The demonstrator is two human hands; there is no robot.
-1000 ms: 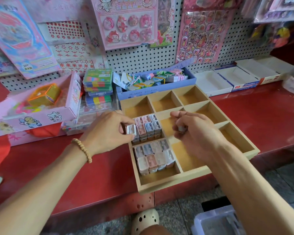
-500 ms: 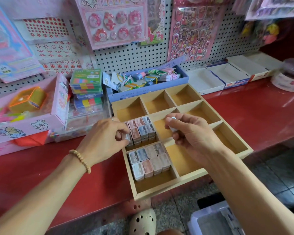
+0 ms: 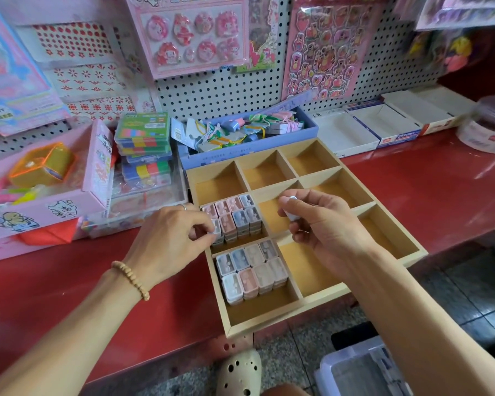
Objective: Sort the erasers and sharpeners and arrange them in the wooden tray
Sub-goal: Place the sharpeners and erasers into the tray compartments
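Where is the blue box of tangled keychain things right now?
In the head view, the blue box sits at the back of the red counter, against the pegboard, directly behind the wooden tray.

Both hands' fingers [image 3: 205, 224] pinch small sharpeners [image 3: 292, 215] over the wooden tray [image 3: 283, 320].

Red counter [image 3: 429, 201], white pegboard [image 3: 217, 92]

Both forearms reach in from 6 o'clock. The left hand [image 3: 169, 238], knuckles up, pinches something small at its fingertips toward 3 o'clock; the right hand [image 3: 320, 224] curls its fingers around a small white piece.
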